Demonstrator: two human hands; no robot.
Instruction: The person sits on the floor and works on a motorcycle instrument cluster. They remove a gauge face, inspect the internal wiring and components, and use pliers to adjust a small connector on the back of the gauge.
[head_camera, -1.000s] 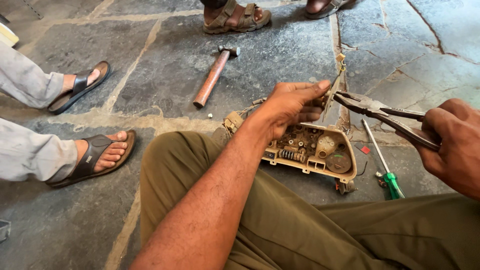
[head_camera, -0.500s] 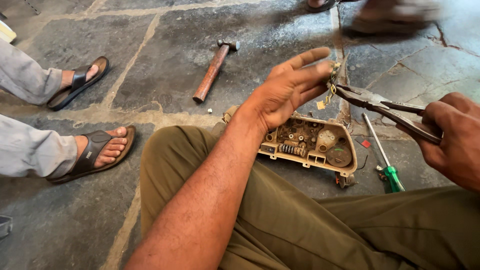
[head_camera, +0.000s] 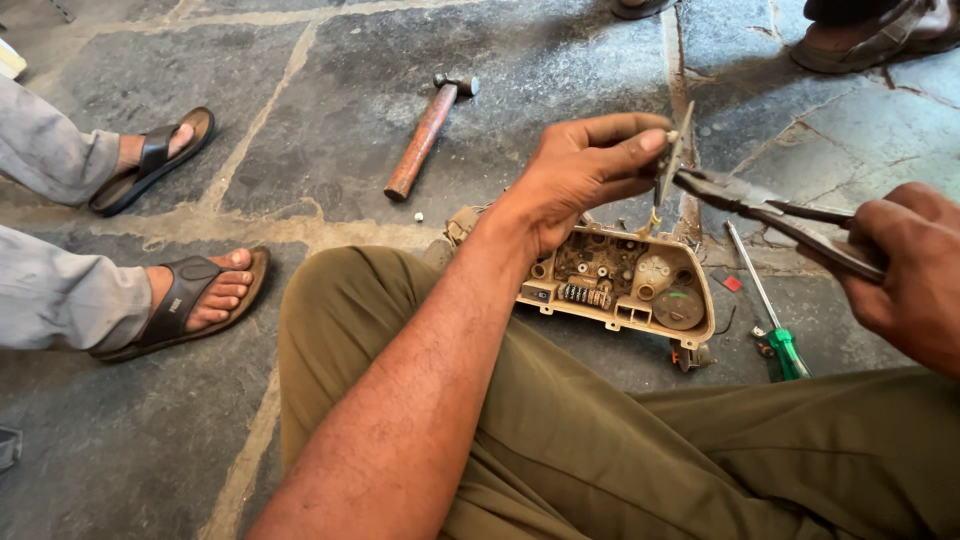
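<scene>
Seated on a stone floor (head_camera: 330, 90), a person pinches a thin metal strip (head_camera: 678, 150) between thumb and fingers of the left hand (head_camera: 585, 175), while the right hand (head_camera: 915, 270), closed around long-nose pliers (head_camera: 775, 215), bites the strip's lower edge. The opened beige housing (head_camera: 625, 285) beside the knee looks partly stripped, parts remaining inside; a hammer (head_camera: 428, 130) and green-handled screwdriver (head_camera: 765, 310) lie nearby. The strip's attachment is unclear.

Hammer (head_camera: 425, 140), screwdriver (head_camera: 768, 310) on stone floor (head_camera: 300, 120)
</scene>
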